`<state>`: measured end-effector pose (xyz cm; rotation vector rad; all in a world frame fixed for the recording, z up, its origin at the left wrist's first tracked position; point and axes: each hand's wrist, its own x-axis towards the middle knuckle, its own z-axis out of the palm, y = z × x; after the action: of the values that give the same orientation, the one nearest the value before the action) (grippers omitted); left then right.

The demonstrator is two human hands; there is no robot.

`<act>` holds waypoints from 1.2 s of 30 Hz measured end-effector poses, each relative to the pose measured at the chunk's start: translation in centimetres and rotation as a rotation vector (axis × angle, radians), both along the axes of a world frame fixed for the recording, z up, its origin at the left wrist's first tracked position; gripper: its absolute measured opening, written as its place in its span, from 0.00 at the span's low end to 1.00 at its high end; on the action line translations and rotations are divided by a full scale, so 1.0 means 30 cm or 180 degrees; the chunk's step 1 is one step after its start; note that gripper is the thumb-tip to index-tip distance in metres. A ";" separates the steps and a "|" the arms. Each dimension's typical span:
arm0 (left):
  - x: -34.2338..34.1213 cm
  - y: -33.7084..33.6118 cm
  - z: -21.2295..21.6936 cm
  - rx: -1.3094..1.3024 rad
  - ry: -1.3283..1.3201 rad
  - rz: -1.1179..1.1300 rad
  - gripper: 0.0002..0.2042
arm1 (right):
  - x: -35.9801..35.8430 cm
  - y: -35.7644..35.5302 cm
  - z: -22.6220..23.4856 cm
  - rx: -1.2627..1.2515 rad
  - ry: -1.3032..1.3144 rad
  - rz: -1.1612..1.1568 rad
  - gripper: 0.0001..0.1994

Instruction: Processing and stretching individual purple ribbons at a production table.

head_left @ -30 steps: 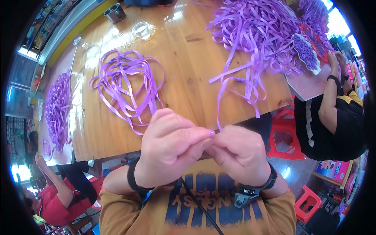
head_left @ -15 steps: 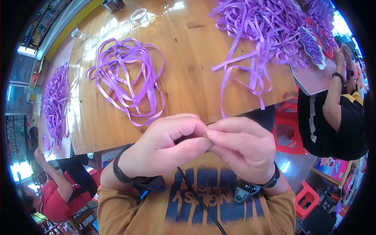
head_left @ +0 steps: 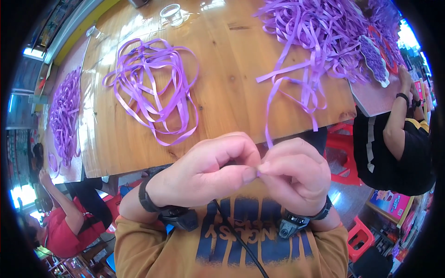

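My left hand (head_left: 211,173) and my right hand (head_left: 296,173) meet in front of my chest, at the table's near edge. Both are closed in a pinch, thumbs against bent forefingers. A tiny purple bit (head_left: 258,173) shows where the fingertips meet; most of it is hidden, and its kind is too small to tell. One purple ribbon strand (head_left: 268,132) hangs from the large pile of purple ribbons (head_left: 315,41) and passes out of sight behind my right hand. To the far left of my hands lies a loose bundle of looped purple ribbons (head_left: 157,92).
The wooden table (head_left: 222,92) bears a clear plastic cup (head_left: 171,15) at the back. More purple ribbons (head_left: 65,118) lie at the left. A tray of purple beads (head_left: 373,60) sits far right. People sit at either side (head_left: 389,143), near a red stool (head_left: 360,238).
My hands have shifted slightly right and tilted, and the tiny purple bit now shows between the fingertips. The view has moved a little, so the table things sit slightly higher and further right.
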<state>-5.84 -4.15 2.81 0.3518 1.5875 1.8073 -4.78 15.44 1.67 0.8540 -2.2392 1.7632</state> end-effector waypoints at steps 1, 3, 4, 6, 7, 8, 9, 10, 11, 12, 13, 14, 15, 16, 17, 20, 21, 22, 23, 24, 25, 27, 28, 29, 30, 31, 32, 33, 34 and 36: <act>0.001 -0.001 -0.005 0.0004 -0.0001 0.0016 0.05 | -0.001 0.001 -0.002 0.0004 0.0053 0.0045 0.09; -0.001 0.001 -0.016 0.0537 -0.0908 0.0031 0.07 | 0.005 0.002 -0.003 0.0032 0.0112 0.0043 0.10; -0.002 0.004 -0.016 0.0542 -0.0908 0.0051 0.07 | 0.009 0.002 -0.003 0.0055 0.0172 0.0024 0.12; -0.004 0.010 -0.014 0.0824 -0.1294 0.0078 0.08 | 0.012 0.007 -0.008 0.0097 0.0280 0.0046 0.12; -0.004 0.010 -0.009 0.0827 -0.1295 0.0092 0.08 | 0.014 0.009 -0.009 0.0137 0.0390 0.0048 0.13; -0.004 0.011 -0.003 0.0815 -0.1351 0.0142 0.08 | 0.015 0.010 -0.007 0.0136 0.0387 0.0061 0.13; -0.005 0.011 0.000 0.0803 -0.1406 0.0181 0.08 | 0.016 0.010 -0.003 0.0220 0.0447 0.0022 0.14; -0.005 0.009 -0.002 0.0806 -0.1407 0.0183 0.08 | 0.016 0.011 0.000 0.0303 0.0508 -0.0017 0.14; -0.005 0.007 -0.004 0.0803 -0.1447 0.0187 0.07 | 0.017 0.010 0.000 0.0304 0.0507 -0.0015 0.14; -0.005 0.007 -0.005 0.0800 -0.1487 0.0187 0.07 | 0.019 0.011 0.001 0.0365 0.0532 -0.0048 0.14; -0.004 0.009 -0.003 0.0801 -0.1487 0.0187 0.07 | 0.019 0.011 0.001 0.0425 0.0557 -0.0080 0.14; -0.003 0.012 0.000 0.0717 -0.1425 0.0214 0.07 | 0.019 0.009 0.003 0.0426 0.0557 -0.0081 0.14; -0.002 0.015 0.001 0.0631 -0.1364 0.0243 0.07 | 0.018 0.008 0.006 0.0444 0.0549 -0.0099 0.14; -0.001 0.016 0.000 0.0630 -0.1364 0.0244 0.07 | 0.017 0.007 0.007 0.0463 0.0542 -0.0118 0.14; -0.002 0.016 -0.002 0.0632 -0.1343 0.0255 0.07 | 0.016 0.008 0.005 0.0462 0.0542 -0.0118 0.14; 0.005 0.024 -0.003 0.0606 -0.1244 0.0325 0.06 | 0.013 0.007 -0.001 0.0422 0.0458 -0.0106 0.14; 0.009 0.026 -0.002 0.0575 -0.1162 0.0390 0.06 | 0.013 0.006 -0.001 0.0354 0.0384 -0.0107 0.14; 0.010 0.026 -0.001 0.0572 -0.1163 0.0386 0.06 | 0.013 0.004 -0.001 0.0287 0.0310 -0.0111 0.13; 0.010 0.026 -0.001 0.0284 -0.0482 0.0390 0.05 | 0.015 0.004 -0.003 0.0286 0.0309 -0.0117 0.13; 0.009 0.026 0.001 -0.0011 0.0197 0.0395 0.04 | 0.015 0.004 -0.006 0.0209 0.0286 -0.0149 0.13; 0.011 0.029 0.003 -0.0019 0.0195 0.0393 0.04 | 0.015 0.005 -0.007 0.0133 0.0263 -0.0181 0.13; 0.016 0.038 0.006 -0.0392 0.1431 0.0640 0.06 | 0.015 0.003 -0.004 0.0098 0.0229 -0.0232 0.13; 0.017 0.042 0.004 -0.0392 0.1432 0.0632 0.06 | 0.015 0.001 -0.002 0.0070 0.0198 -0.0280 0.13; 0.018 0.045 -0.001 -0.0558 0.1963 0.0740 0.07 | 0.015 -0.003 -0.002 0.0068 0.0198 -0.0288 0.13; 0.020 0.048 -0.005 -0.0726 0.2495 0.0851 0.08 | 0.014 -0.009 -0.001 0.0075 0.0249 -0.0421 0.13; 0.024 0.054 -0.011 -0.0728 0.2496 0.0847 0.08 | 0.014 -0.012 0.000 0.0081 0.0299 -0.0554 0.14; 0.028 0.061 -0.018 -0.0736 0.2798 0.0968 0.09 | 0.013 -0.010 0.000 0.0077 0.0299 -0.0557 0.14; 0.030 0.066 -0.021 -0.0737 0.3099 0.1086 0.11 | 0.012 -0.005 0.000 0.0094 0.0366 -0.0544 0.14; 0.031 0.068 -0.019 -0.0735 0.3100 0.1078 0.11 | 0.011 -0.001 -0.001 0.0111 0.0434 -0.0531 0.15; 0.033 0.068 -0.005 -0.0649 0.2937 0.0975 0.09 | 0.007 0.009 -0.004 0.0102 0.0454 -0.0533 0.15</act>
<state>-4.85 -2.11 2.64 0.9887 2.5402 1.7707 -4.56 15.70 1.54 0.7486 -2.1829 1.5469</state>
